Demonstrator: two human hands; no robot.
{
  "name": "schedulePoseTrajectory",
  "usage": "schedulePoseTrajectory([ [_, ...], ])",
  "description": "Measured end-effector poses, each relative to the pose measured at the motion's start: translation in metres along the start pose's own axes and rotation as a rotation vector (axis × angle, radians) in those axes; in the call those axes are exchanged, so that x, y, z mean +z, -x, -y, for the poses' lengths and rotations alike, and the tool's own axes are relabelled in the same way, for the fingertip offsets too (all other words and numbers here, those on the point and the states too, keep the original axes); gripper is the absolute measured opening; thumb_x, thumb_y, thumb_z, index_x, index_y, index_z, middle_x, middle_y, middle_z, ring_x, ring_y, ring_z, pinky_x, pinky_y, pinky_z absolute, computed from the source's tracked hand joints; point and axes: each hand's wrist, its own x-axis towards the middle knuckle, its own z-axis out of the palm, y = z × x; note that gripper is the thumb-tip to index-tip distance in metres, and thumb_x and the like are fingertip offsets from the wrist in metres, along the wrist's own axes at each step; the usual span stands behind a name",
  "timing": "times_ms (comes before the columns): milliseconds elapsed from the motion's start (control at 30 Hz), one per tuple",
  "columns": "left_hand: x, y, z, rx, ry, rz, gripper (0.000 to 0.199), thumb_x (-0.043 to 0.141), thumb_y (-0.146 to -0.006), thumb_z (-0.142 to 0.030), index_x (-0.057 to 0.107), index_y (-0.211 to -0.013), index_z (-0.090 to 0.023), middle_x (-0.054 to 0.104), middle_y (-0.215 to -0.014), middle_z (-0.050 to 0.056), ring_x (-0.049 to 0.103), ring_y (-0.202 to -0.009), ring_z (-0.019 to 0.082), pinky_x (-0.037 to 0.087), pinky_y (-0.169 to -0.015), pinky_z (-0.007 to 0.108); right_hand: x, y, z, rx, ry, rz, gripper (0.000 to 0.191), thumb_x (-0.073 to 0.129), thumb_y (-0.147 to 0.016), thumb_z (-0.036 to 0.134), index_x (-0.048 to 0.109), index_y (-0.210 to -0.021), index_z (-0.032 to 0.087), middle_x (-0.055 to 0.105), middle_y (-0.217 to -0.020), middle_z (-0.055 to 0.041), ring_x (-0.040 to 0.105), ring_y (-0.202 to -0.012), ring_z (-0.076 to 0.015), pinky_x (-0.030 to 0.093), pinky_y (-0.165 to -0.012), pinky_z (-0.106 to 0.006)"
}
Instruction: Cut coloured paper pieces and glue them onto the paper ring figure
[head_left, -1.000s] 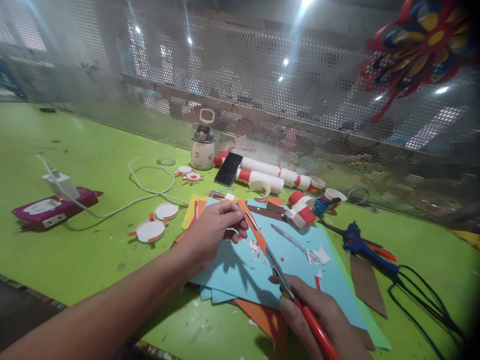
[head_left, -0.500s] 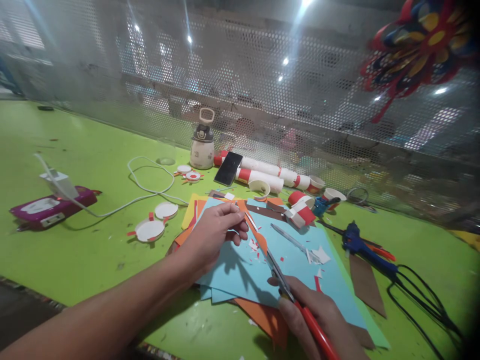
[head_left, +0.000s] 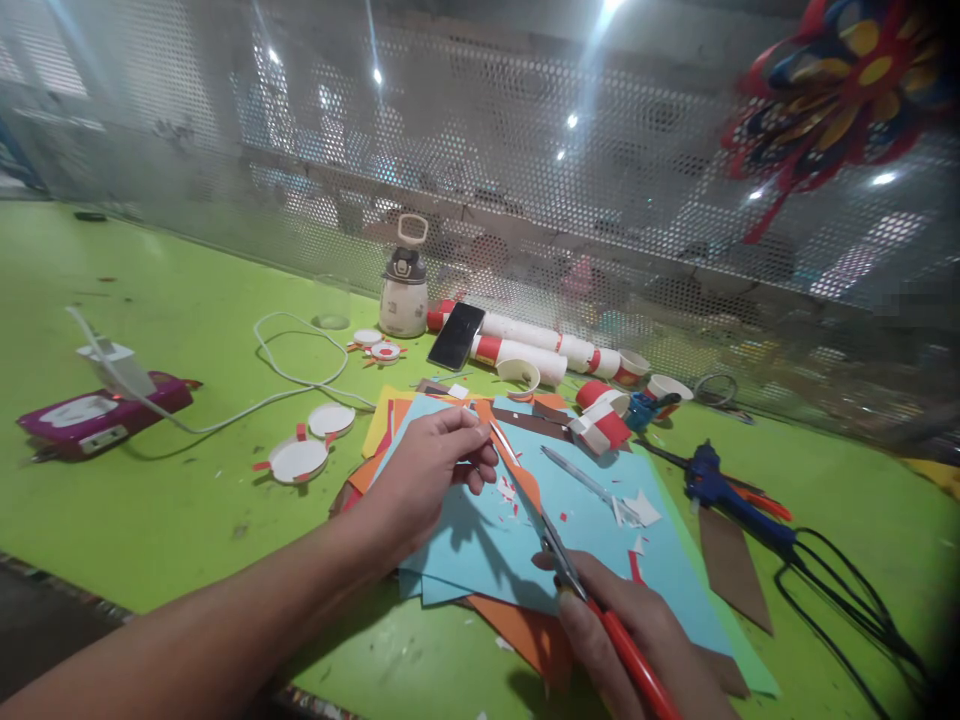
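My left hand (head_left: 442,455) pinches a narrow orange strip of paper (head_left: 527,488) at its upper end. In my right hand (head_left: 622,620) are red-handled scissors (head_left: 564,565), their blades running along the strip toward my left fingers. Beneath both hands lies a stack of coloured paper with a light blue sheet (head_left: 465,545) on top. Small red and white scraps (head_left: 508,490) are scattered on that sheet. A pen (head_left: 581,473) rests to the right of the blades, near torn white paper bits (head_left: 641,510).
To the right lies a blue glue gun (head_left: 709,478) with a black cable. Cut paper cups (head_left: 602,420), white tubes (head_left: 525,360), a phone (head_left: 456,337) and a bottle (head_left: 403,300) line the back. Leftward are white discs (head_left: 298,462) and a purple power strip (head_left: 105,415).
Hardly anything differs. The orange strip and the scissor blades have shifted very slightly; both hands keep their hold.
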Motion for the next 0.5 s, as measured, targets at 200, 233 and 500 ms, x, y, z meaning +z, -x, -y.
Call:
schedulePoseTrajectory([
  [200,0.0000,0.0004,-0.0005,-0.004,0.010,0.007,0.017,0.062,-0.078,-0.023,0.053,-0.066,-0.015,0.057,-0.061,0.000,0.053,-0.053,0.009,0.038,-0.048,0.021,-0.0018,-0.0021,0.0058,-0.023,-0.021,0.025,0.044,0.035,-0.092,0.053,0.063,-0.081,0.020,0.060,-0.059,-0.0001,0.053,-0.054,-0.0137,0.041,-0.050,-0.021],
  [233,-0.0001,0.0005,-0.0006,-0.004,0.011,0.007,0.017,0.062,-0.078,-0.022,0.053,-0.065,-0.015,0.057,-0.060,0.000,0.053,-0.052,0.009,0.038,-0.048,0.021,-0.0014,-0.0022,0.0059,-0.023,-0.017,0.024,0.045,0.035,-0.092,0.053,0.062,-0.079,0.020,0.059,-0.059,0.0002,0.052,-0.053,-0.0133,0.041,-0.049,-0.021],
  [500,-0.0008,0.0004,-0.0004,-0.012,0.013,0.003,0.017,0.063,-0.077,-0.023,0.054,-0.065,-0.015,0.057,-0.061,0.000,0.053,-0.052,0.009,0.037,-0.047,0.021,0.0006,-0.0016,0.0062,0.001,-0.042,0.023,0.044,0.036,-0.092,0.053,0.062,-0.078,0.021,0.061,-0.060,-0.0002,0.055,-0.053,-0.0137,0.041,-0.048,-0.022],
])
